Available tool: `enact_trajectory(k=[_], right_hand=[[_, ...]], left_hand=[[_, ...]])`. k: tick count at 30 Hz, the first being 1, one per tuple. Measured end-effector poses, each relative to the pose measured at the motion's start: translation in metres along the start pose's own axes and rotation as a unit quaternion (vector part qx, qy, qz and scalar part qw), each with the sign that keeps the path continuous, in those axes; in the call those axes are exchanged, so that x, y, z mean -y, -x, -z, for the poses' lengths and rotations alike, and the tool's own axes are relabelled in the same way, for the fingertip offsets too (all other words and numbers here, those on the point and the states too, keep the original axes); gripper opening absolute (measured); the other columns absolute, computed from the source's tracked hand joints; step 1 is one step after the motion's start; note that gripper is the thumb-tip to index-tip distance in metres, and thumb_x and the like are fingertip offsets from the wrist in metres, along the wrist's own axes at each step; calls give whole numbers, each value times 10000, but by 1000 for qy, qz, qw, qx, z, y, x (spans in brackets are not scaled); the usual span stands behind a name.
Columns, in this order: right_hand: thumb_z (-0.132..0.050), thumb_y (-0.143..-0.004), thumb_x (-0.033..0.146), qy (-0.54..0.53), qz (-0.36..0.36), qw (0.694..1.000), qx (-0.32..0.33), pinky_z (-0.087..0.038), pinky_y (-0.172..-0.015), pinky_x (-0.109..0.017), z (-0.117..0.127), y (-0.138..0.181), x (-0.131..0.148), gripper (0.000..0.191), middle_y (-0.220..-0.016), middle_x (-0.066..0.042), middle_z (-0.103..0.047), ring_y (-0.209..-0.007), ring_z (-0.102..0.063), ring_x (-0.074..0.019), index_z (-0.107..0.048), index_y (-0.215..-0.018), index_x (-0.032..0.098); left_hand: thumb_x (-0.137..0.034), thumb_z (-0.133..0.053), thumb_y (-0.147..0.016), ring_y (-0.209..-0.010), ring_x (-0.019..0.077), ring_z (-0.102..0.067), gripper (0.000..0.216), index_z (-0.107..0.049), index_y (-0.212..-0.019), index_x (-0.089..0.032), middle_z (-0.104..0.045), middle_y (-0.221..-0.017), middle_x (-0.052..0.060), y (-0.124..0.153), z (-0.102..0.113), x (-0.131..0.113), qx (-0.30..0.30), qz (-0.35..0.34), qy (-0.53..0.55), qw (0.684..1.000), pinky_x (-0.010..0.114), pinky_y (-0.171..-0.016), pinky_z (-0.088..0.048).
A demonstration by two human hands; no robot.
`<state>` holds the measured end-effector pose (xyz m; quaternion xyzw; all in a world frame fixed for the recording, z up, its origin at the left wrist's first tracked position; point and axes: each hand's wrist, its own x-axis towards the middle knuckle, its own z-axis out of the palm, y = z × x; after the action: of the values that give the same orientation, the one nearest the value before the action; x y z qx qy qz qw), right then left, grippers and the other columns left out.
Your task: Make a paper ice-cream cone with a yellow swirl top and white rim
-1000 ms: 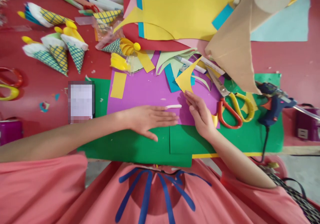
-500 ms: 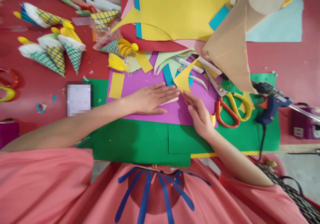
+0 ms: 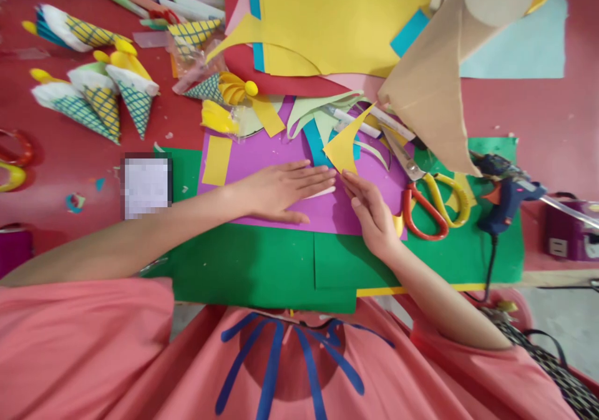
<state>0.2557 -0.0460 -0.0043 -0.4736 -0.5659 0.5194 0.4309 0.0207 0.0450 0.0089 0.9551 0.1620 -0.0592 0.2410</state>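
Observation:
My left hand (image 3: 281, 189) lies flat, fingers stretched out, on a purple foam sheet (image 3: 262, 158). It covers most of a thin white stick (image 3: 325, 191), whose right end pokes out under the fingertips. My right hand (image 3: 372, 214) rests flat on the same sheet just to the right, fingers extended toward a curved yellow paper offcut (image 3: 345, 145). Neither hand grips anything. The purple sheet lies on green sheets (image 3: 262, 264).
Scissors with red and yellow handles (image 3: 430, 201) lie right of my right hand, a blue glue gun (image 3: 508, 195) beyond them. Large yellow paper (image 3: 341, 14) and a brown cardboard piece (image 3: 435, 89) sit at the back. Several paper cones (image 3: 98, 89) lie at the left.
My left hand slid up from the green sheet onto the purple sheet and now covers the white stick. My right hand has barely moved.

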Motion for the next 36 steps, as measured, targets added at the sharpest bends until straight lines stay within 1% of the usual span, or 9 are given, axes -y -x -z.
enact_trajectory(k=[4,6,11,13,20,24,27,29,36], right_hand=[[-461,-1022,390,-2,-5,1000,-3,-376,-1242,-482,0,0,-1,401,-1536,-48,-515,-1459,-453,-215,-490,-1414,310],[-461,-1022,400,-3,-10,1000,-2,-371,-1243,-497,0,0,-1,408,-1535,-54,-515,-1456,-457,-224,-486,-1418,307],[-464,-1024,380,-8,-7,1000,-1,-374,-1243,-477,0,0,0,394,-1536,-59,-514,-1461,-448,-207,-491,-1408,299],[-463,-1026,363,-12,-1,1000,-5,-364,-1250,-466,0,0,0,383,-1547,-54,-499,-1468,-438,-198,-494,-1402,301],[-455,-1026,392,-13,1,1000,-8,-342,-1256,-513,1,1,-3,392,-1556,-54,-487,-1480,-418,-217,-481,-1409,308],[-456,-1027,380,-12,-2,1000,-6,-335,-1263,-506,1,1,-2,387,-1561,-43,-481,-1482,-415,-210,-480,-1407,315],[-465,-1023,381,-16,-3,1000,-10,-343,-1263,-484,0,0,-2,384,-1565,-33,-475,-1484,-412,-206,-488,-1401,319],[-471,-1022,376,-26,3,1000,-17,-346,-1263,-472,0,0,-2,380,-1565,-22,-476,-1486,-408,-200,-493,-1398,326],[-457,-1020,435,-27,-4,999,-24,-320,-1271,-500,0,1,-2,416,-1562,-29,-482,-1494,-395,-216,-473,-1418,316]], left_hand=[[-683,-479,-905,-1547,219,-272,860,-264,-1585,-202,-361,-1618,79,5,-12,-25,29,-92,50,994,380,-1297,-154],[-686,-467,-910,-1542,214,-287,861,-258,-1587,-196,-357,-1618,81,5,-16,-31,33,-110,59,992,367,-1299,-152],[-706,-404,-923,-1569,260,-195,893,-184,-1602,-170,-240,-1659,108,-5,-2,-9,20,-11,13,1000,422,-1298,-107],[-720,-410,-912,-1568,273,-193,912,-188,-1601,-166,-240,-1660,113,-5,0,-6,12,-6,7,1000,434,-1295,-121],[-674,-464,-915,-1547,202,-271,833,-248,-1589,-234,-332,-1631,49,7,-28,-44,22,-145,82,986,349,-1290,-194],[-680,-490,-900,-1544,211,-279,847,-248,-1589,-251,-308,-1637,50,-2,-13,-23,51,-96,62,992,355,-1305,-118],[-652,-432,-938,-1570,232,-189,842,-188,-1602,-196,-238,-1661,71,-11,5,3,20,-26,12,999,402,-1307,-67],[-642,-426,-945,-1575,228,-164,848,-166,-1605,-177,-194,-1671,74,-12,9,8,21,-12,-2,1000,402,-1305,-51],[-694,-398,-928,-1568,167,-192,837,-228,-1594,-216,-267,-1654,30,3,-25,-43,41,-145,58,987,319,-1308,-68]])
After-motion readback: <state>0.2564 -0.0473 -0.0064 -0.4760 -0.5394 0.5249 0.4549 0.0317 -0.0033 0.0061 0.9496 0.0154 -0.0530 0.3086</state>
